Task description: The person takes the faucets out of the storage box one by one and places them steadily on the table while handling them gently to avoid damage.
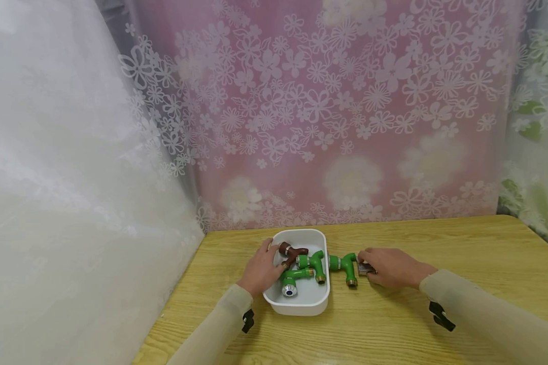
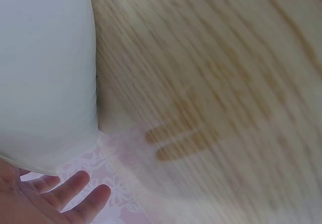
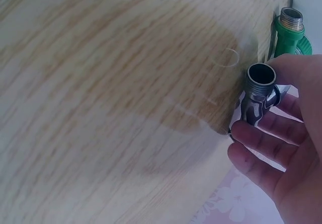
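Observation:
My left hand (image 1: 261,268) lies across the left rim of a white basin (image 1: 301,309), thumb inside by a brown tap (image 1: 294,252). In the left wrist view its fingers (image 2: 68,191) extend loosely past the basin's outer wall. Two green taps, one upper (image 1: 317,261) and one lower (image 1: 297,274), lie in the basin with the brown one. A third green tap (image 1: 348,266) lies on the table against the basin's right side. Just right of it, my right hand (image 1: 392,266) grips a chrome threaded pipe fitting (image 3: 257,100), its open end facing the wrist camera.
The wooden table (image 1: 461,253) extends right of the hands and in front of the basin. Behind its back edge hangs a pink flowered curtain (image 1: 347,126). A white sheet (image 1: 73,203) hangs along the left side.

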Motion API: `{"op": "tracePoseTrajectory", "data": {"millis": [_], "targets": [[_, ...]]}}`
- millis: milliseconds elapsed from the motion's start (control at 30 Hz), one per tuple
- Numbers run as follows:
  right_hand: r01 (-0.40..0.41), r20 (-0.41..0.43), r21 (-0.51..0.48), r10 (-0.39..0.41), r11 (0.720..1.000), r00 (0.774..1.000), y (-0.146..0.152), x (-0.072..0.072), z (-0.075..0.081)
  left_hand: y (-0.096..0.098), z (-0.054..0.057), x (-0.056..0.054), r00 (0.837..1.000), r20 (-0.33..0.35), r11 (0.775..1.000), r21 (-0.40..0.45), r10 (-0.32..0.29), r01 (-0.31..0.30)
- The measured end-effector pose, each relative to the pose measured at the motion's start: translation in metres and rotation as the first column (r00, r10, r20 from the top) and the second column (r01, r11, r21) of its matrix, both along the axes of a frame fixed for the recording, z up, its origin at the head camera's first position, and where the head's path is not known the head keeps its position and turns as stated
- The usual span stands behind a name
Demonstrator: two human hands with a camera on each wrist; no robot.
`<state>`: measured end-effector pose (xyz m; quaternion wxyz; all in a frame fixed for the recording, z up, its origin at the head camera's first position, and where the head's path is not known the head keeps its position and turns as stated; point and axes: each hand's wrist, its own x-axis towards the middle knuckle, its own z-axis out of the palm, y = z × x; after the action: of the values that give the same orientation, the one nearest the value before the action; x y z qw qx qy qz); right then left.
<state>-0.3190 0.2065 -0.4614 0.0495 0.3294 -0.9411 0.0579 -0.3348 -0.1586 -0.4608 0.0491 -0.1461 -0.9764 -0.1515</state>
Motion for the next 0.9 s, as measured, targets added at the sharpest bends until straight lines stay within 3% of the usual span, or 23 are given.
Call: {"op": "tracePoseTrajectory", "data": {"millis": [533,900], "targets": [[0.015,0.010,0.045,-0.015,0.999,1.000,0.000,0.002,0.004,0.001,0.001,0.000,1.000,0.008,1.000,-0.005,0.005,-0.005],[-0.027,-0.029,0.042,0.028,0.999,0.999,-0.002,-0.005,0.031,0.002,0.004,0.002,1.000,0.013,1.000,-0.001,0.011,-0.011]]}}
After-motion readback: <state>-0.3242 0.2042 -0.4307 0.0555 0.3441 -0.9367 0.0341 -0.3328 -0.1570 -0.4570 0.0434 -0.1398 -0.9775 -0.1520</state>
